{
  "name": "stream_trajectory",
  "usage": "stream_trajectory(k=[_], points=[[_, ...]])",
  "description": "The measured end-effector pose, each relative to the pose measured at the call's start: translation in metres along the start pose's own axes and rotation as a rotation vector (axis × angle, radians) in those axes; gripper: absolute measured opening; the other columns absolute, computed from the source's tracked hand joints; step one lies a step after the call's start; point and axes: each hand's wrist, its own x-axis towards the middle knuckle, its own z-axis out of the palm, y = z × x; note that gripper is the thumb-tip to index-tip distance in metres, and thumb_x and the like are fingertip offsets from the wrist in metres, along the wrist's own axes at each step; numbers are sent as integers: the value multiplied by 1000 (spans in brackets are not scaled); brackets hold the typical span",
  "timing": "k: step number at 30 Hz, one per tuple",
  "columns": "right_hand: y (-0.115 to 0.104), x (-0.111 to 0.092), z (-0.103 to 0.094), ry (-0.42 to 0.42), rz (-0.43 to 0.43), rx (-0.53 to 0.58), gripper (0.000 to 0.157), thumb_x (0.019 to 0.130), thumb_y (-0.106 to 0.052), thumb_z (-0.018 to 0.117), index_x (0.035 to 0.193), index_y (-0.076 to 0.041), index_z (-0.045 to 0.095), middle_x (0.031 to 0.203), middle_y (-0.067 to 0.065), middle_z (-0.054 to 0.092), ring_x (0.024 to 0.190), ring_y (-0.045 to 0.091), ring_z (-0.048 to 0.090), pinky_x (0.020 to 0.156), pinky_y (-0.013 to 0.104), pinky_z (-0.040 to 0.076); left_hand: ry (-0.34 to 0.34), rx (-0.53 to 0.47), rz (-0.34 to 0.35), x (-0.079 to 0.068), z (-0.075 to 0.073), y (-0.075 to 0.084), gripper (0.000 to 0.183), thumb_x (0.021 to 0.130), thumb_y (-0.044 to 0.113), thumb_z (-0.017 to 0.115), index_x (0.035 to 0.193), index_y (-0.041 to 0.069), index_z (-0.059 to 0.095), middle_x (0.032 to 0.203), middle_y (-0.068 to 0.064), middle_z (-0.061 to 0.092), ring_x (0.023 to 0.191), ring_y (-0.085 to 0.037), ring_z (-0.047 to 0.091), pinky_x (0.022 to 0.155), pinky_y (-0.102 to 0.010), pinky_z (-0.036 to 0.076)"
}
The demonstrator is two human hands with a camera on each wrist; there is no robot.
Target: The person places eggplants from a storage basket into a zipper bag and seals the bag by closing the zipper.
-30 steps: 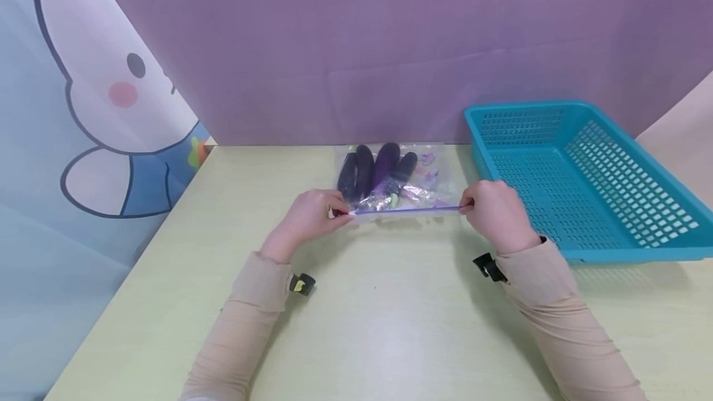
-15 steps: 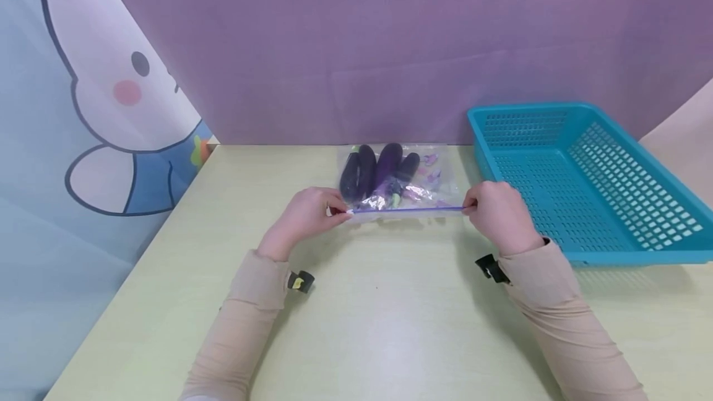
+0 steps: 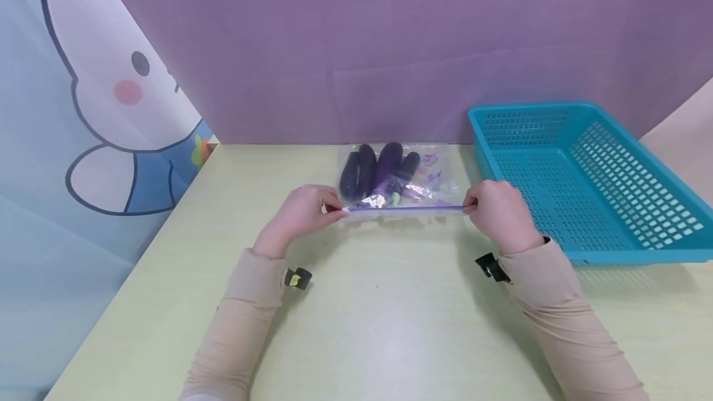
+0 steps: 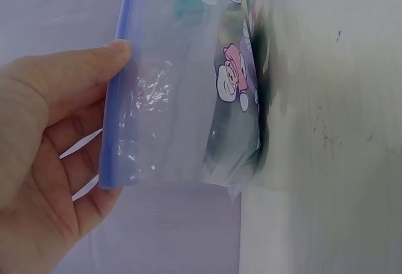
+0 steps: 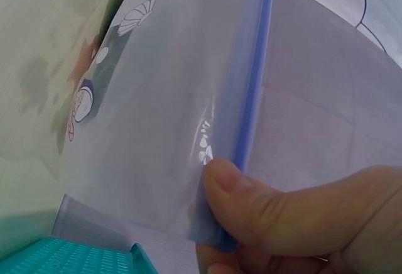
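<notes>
A clear zip bag (image 3: 431,194) printed with small pink and purple pictures lies near the back of the table, several dark purple eggplants (image 3: 388,166) inside. Its blue zip strip (image 3: 406,208) is lifted off the tabletop and stretched straight between both hands. My left hand (image 3: 302,212) pinches the strip's left end, thumb on the near side and fingers behind, as the left wrist view shows. At the right end, my right hand (image 3: 498,212) grips the strip's corner between thumb and curled fingers. In the right wrist view the thumb (image 5: 251,205) presses over the strip's end.
A teal plastic basket (image 3: 585,257) with perforated sides stands right of the bag, close to my right hand. Behind the table (image 3: 367,327) hangs a purple cloth (image 3: 390,48). A blue curtain (image 3: 33,277) with a cartoon figure borders the left side.
My left hand has slid slightly left to the end of the zip strip. My right hand keeps its grip and stays almost in place; the view has shifted a little.
</notes>
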Motion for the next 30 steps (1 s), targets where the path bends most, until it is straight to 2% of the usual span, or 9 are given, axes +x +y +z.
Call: stream_trajectory(k=[30], points=[[0, 0, -1, -18, 15, 22, 10, 80, 8, 63, 81, 6, 72, 85, 24, 69, 65, 28, 57, 60, 42, 50, -5, -21, -56, -4, -11, -4, 12, 83, 18, 73, 89, 8, 77, 76, 1, 68, 62, -8, 53, 62, -27, 45]])
